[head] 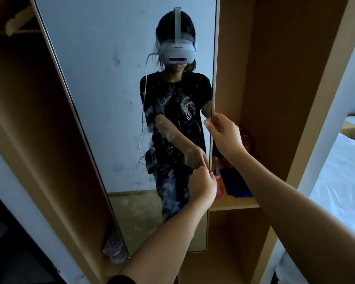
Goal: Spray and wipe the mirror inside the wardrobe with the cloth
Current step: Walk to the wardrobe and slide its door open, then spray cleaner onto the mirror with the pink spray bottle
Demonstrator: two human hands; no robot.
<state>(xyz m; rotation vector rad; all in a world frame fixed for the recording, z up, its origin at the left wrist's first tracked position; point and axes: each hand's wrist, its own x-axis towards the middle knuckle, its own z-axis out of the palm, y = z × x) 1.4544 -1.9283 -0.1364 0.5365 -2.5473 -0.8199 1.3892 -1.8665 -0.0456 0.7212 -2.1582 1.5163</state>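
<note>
Fingers of the right hand curl round the right edge of the mirror, thumb on the glass side and the other fingers behind the frame, gripping it about halfway up. Lower on the same edge the left hand pinches the frame between thumb and fingertips. Both forearms reach in from the bottom of the view.

The mirror is a tall framed panel standing inside the wardrobe, its face smeared with pale streaks and spots, thickest across the middle and lower part. It reflects a person in a dark printed T-shirt wearing a white headset with a cable hanging down.

Just behind the mirror's right edge, a wooden shelf in the wardrobe carries a pink spray bottle, partly hidden by the left hand, and beside it a dark blue cloth lying flat. Something red sits further back on the shelf, too dim to identify. At the mirror's lower left corner lies a pale patterned slipper. White bedding shows at the right edge of the view.
</note>
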